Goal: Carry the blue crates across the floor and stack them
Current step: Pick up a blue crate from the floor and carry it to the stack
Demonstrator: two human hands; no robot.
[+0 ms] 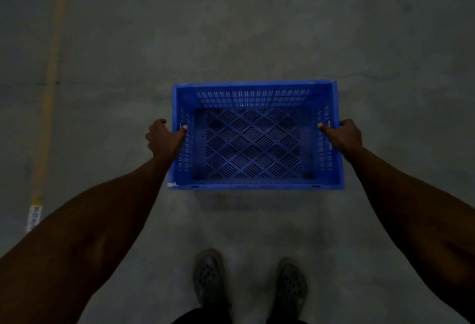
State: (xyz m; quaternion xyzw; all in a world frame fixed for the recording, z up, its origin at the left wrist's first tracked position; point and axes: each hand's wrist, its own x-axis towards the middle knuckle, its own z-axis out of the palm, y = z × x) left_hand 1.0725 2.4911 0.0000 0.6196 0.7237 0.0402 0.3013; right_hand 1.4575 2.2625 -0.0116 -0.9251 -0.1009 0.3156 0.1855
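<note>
We are gripping one blue crate (pixel 255 136) by its two short ends, and it is hanging empty in front of us, just beyond our shoes (pixel 250 278). Our left hand (pixel 164 138) is clamping the left wall, thumb hooked over the rim and pressing inside, the other fingers hidden on the outside. Our right hand (pixel 343 137) is doing the same on the right wall. By the soft shadow lying under the near edge, we are judging the crate to be lifted off the ground, though the dim light is making that hard to settle.

So the carry looks to be under way, and the stacking is not showing yet: no pile and no other crate are appearing anywhere in view.

We are standing on a bare grey concrete floor (pixel 257 28), faintly cracked, with a yellow painted line (pixel 50 84) running near to far on the left and a small white label (pixel 32 218) at its near end. The room is dark.
</note>
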